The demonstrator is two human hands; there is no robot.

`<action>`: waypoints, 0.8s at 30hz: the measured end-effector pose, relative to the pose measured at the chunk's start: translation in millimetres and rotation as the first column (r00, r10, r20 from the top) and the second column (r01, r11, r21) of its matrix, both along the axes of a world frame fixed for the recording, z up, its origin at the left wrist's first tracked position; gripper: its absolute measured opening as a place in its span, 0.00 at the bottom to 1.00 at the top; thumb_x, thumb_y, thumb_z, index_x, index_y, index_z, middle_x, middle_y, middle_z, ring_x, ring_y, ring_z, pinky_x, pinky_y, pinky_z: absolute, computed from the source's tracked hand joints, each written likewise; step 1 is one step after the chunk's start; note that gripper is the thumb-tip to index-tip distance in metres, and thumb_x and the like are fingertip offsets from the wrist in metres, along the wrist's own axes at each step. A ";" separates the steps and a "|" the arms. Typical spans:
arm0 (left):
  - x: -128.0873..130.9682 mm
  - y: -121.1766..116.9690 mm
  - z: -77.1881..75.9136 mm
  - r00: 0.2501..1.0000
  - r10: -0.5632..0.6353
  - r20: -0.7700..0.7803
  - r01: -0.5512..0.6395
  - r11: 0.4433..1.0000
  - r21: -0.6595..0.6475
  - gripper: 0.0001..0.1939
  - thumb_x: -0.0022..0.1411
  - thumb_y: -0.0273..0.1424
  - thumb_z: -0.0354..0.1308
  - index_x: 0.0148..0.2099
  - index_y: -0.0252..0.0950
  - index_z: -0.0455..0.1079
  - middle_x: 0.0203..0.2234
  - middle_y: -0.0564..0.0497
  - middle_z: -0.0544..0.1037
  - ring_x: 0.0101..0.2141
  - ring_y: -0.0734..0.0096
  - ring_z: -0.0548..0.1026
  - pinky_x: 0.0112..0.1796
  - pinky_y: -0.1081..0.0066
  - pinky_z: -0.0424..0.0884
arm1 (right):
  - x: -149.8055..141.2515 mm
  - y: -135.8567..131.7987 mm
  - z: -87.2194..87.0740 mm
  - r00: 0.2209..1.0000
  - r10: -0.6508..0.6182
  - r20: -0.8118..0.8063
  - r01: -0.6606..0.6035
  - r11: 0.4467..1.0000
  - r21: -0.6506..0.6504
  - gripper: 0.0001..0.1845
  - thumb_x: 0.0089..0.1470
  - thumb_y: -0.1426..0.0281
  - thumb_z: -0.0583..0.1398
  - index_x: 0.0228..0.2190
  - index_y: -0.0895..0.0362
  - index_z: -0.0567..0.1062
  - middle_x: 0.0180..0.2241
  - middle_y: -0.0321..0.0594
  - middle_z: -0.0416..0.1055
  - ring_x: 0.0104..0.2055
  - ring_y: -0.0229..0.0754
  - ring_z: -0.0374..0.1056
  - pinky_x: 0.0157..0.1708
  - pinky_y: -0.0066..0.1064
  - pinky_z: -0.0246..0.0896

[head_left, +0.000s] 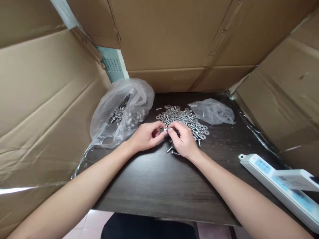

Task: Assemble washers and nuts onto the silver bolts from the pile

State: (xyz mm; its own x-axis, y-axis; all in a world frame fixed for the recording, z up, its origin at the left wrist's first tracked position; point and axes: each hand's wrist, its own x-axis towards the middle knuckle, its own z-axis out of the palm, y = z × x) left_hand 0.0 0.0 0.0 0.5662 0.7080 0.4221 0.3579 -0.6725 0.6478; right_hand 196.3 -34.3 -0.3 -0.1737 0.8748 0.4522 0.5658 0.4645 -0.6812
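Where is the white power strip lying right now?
The white power strip lies on the dark table at the lower right of the head view, beside the right forearm.

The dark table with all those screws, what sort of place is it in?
Probably a makeshift home workbench: cardboard sheets wall in the dark table, where loose bolts and washers lie beside a power strip.

Even, soft indoor light; faint glare on plastic bag [122,109]; wide-angle bending at edges; sharp focus centre.
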 end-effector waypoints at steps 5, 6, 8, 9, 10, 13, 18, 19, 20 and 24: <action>-0.3 0.1 -0.5 1.000 -0.005 0.002 0.005 1.000 0.003 0.08 0.68 0.34 0.59 0.45 0.36 0.73 0.23 0.57 0.71 0.23 0.76 0.68 0.29 0.75 0.64 | 0.4 0.6 -0.9 1.000 0.006 0.013 -0.006 1.000 -0.008 0.13 0.66 0.65 0.53 0.28 0.53 0.68 0.28 0.38 0.71 0.35 0.46 0.67 0.40 0.40 0.58; -0.3 0.1 -0.5 1.000 -0.005 0.004 0.005 1.000 0.004 0.08 0.68 0.35 0.59 0.44 0.36 0.73 0.23 0.57 0.71 0.23 0.76 0.68 0.29 0.75 0.64 | 0.4 0.6 -1.0 1.000 0.009 0.013 -0.009 1.000 -0.008 0.13 0.66 0.65 0.53 0.28 0.53 0.68 0.28 0.38 0.71 0.35 0.46 0.67 0.40 0.39 0.58; -0.1 0.0 -0.4 1.000 -0.008 0.007 0.008 1.000 0.010 0.08 0.68 0.35 0.58 0.44 0.35 0.73 0.23 0.57 0.71 0.23 0.77 0.68 0.29 0.75 0.64 | 0.5 0.7 -1.0 1.000 0.013 0.015 -0.013 1.000 -0.008 0.14 0.66 0.65 0.53 0.27 0.53 0.68 0.27 0.38 0.70 0.34 0.46 0.66 0.39 0.39 0.57; 0.0 -0.1 -0.4 1.000 -0.008 0.007 0.008 1.000 0.012 0.08 0.68 0.35 0.58 0.44 0.35 0.73 0.23 0.57 0.71 0.23 0.77 0.68 0.29 0.75 0.64 | 0.5 0.7 -0.8 1.000 0.014 0.016 -0.013 1.000 -0.010 0.15 0.67 0.65 0.53 0.27 0.53 0.68 0.26 0.37 0.70 0.34 0.46 0.66 0.39 0.38 0.57; 0.1 -0.2 -0.4 1.000 -0.008 0.008 0.008 1.000 0.015 0.08 0.69 0.35 0.58 0.44 0.35 0.73 0.23 0.58 0.71 0.23 0.77 0.68 0.29 0.75 0.64 | 0.4 0.7 -0.5 1.000 0.012 0.017 -0.012 1.000 -0.012 0.15 0.67 0.65 0.53 0.27 0.53 0.67 0.26 0.37 0.69 0.33 0.46 0.65 0.39 0.38 0.57; -0.1 -0.6 -0.5 1.000 -0.011 0.004 0.011 1.000 0.015 0.08 0.69 0.34 0.59 0.44 0.35 0.73 0.23 0.58 0.71 0.23 0.77 0.68 0.29 0.75 0.64 | 0.4 0.6 0.7 1.000 0.004 0.019 -0.003 1.000 -0.030 0.18 0.68 0.64 0.52 0.24 0.53 0.64 0.24 0.37 0.68 0.33 0.46 0.64 0.38 0.38 0.55; -0.8 -0.7 -1.0 1.000 -0.014 0.010 0.014 1.000 0.011 0.07 0.69 0.34 0.59 0.45 0.35 0.73 0.23 0.58 0.71 0.24 0.77 0.68 0.29 0.75 0.64 | 0.6 0.2 1.9 1.000 0.009 0.012 -0.009 0.999 -0.044 0.20 0.68 0.64 0.51 0.23 0.53 0.62 0.23 0.37 0.67 0.33 0.46 0.64 0.38 0.39 0.53; -0.8 -0.6 -1.1 1.000 -0.013 0.012 0.013 1.000 0.011 0.07 0.69 0.34 0.59 0.44 0.35 0.73 0.23 0.58 0.71 0.24 0.77 0.68 0.29 0.75 0.64 | 0.6 0.1 1.9 1.000 0.008 0.011 -0.008 0.999 -0.042 0.19 0.68 0.65 0.51 0.23 0.53 0.63 0.24 0.37 0.68 0.33 0.47 0.64 0.38 0.39 0.54; -0.6 -0.5 -1.1 1.000 -0.012 0.014 0.012 1.000 0.010 0.07 0.69 0.34 0.59 0.44 0.35 0.73 0.23 0.58 0.71 0.24 0.77 0.68 0.29 0.75 0.64 | 0.6 0.0 1.8 1.000 0.005 0.008 -0.004 0.999 -0.037 0.18 0.67 0.65 0.51 0.24 0.53 0.64 0.25 0.38 0.69 0.34 0.47 0.65 0.39 0.39 0.54; 0.4 0.0 -0.7 1.000 -0.013 0.015 0.013 1.000 0.012 0.08 0.69 0.35 0.59 0.44 0.35 0.73 0.23 0.58 0.70 0.24 0.77 0.67 0.29 0.75 0.64 | 0.5 0.1 0.7 1.000 -0.011 -0.028 0.010 1.000 -0.018 0.10 0.65 0.66 0.53 0.31 0.53 0.69 0.31 0.38 0.72 0.36 0.47 0.67 0.40 0.39 0.57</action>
